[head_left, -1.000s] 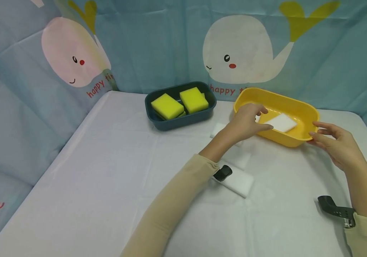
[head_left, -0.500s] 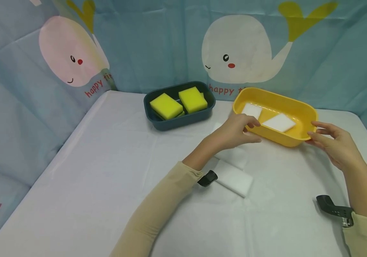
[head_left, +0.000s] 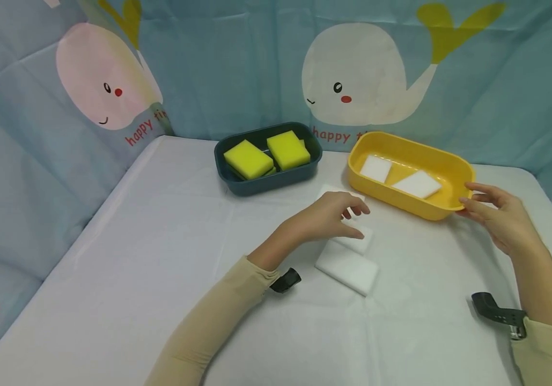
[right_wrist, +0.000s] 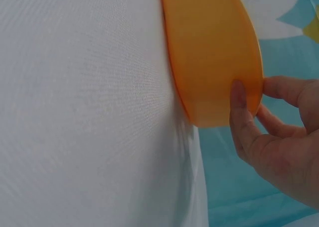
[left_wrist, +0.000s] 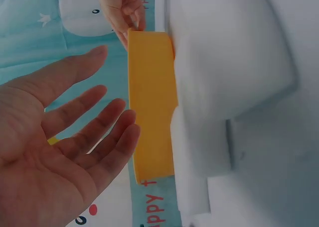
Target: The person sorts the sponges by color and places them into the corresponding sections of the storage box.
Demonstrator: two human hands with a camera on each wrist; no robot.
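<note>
My left hand [head_left: 326,217] hovers over several white sponges on the table, its fingers loosely bent and nothing between them. The nearest white sponge [head_left: 348,268] lies in full view; a middle sponge [head_left: 363,242] and a farther one are partly hidden by the hand. At the right end of a yellow tub [head_left: 387,194], my right hand [head_left: 502,220] pinches the rim between thumb and fingers. Inside that tub lie two white sponges, a left one [head_left: 376,169] and a right one [head_left: 418,185]. The left wrist view shows the open left palm [left_wrist: 60,152] beside the tub.
A dark teal tub [head_left: 271,185] stands at the back, left of the yellow one. It holds yellow sponges [head_left: 248,160], some stacked. Behind the white-covered table [head_left: 135,257] hangs a blue curtain [head_left: 237,69] printed with whales.
My left hand has drawn back from the yellow tub, leaving a white sponge in its left end, and moved toward the sponges on the table. The right hand keeps its place at the rim.
</note>
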